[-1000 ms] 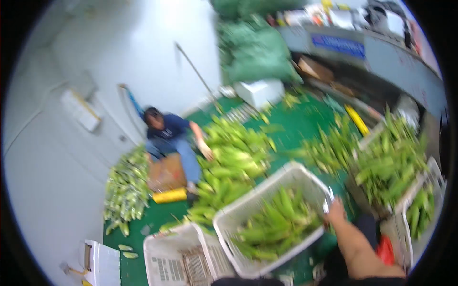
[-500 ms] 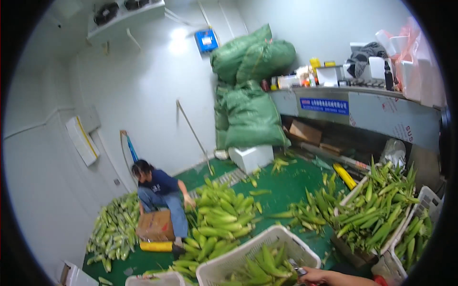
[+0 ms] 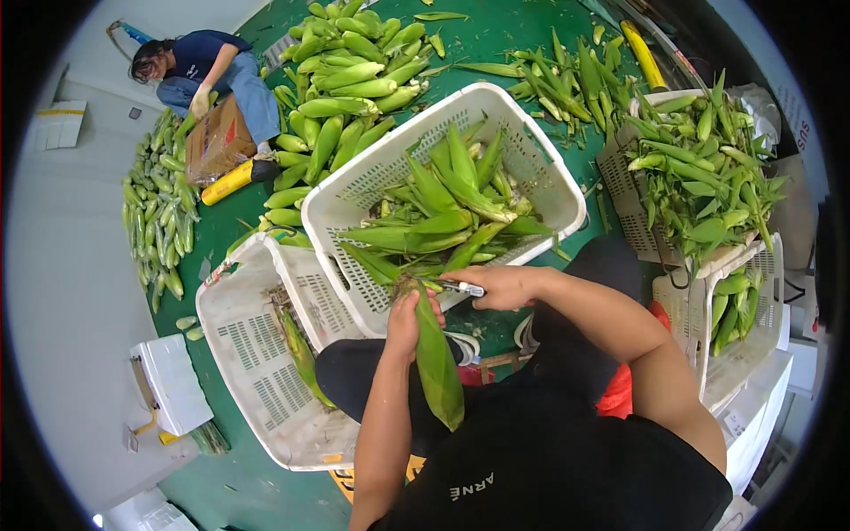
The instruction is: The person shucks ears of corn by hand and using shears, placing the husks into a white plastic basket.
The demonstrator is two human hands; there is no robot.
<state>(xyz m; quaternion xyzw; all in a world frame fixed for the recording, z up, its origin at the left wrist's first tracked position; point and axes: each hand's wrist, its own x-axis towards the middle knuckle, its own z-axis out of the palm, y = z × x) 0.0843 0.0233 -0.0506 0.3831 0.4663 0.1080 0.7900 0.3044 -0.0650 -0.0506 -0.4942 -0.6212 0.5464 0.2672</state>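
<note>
My left hand (image 3: 404, 324) is wrapped around a husked green ear of corn (image 3: 439, 382) near its stalk end, the tip hanging toward my lap. From the right, my right hand (image 3: 505, 288) grips a metal hand tool with a pale handle (image 3: 469, 288). Its metal end meets the stalk end of the corn; whether it is a knife or shears is unclear. Just beyond both hands stands a white plastic crate (image 3: 558, 168) with several green ears and leaves inside. A second white crate (image 3: 239, 354), at my left, has a single green ear (image 3: 301, 358) in it.
A person (image 3: 208, 75) sits at the far left by a cardboard box (image 3: 217, 142), between a pile of wrapped ears (image 3: 159, 212) and a heap of green corn (image 3: 345, 80). On the right, a crate heaped with husks (image 3: 699, 168) stands near a yellow cylinder (image 3: 643, 57).
My view has swung down from the room to my lap. My left hand and the ear it holds are now visible. The other person's arm has moved from the corn heap to the cardboard box.
</note>
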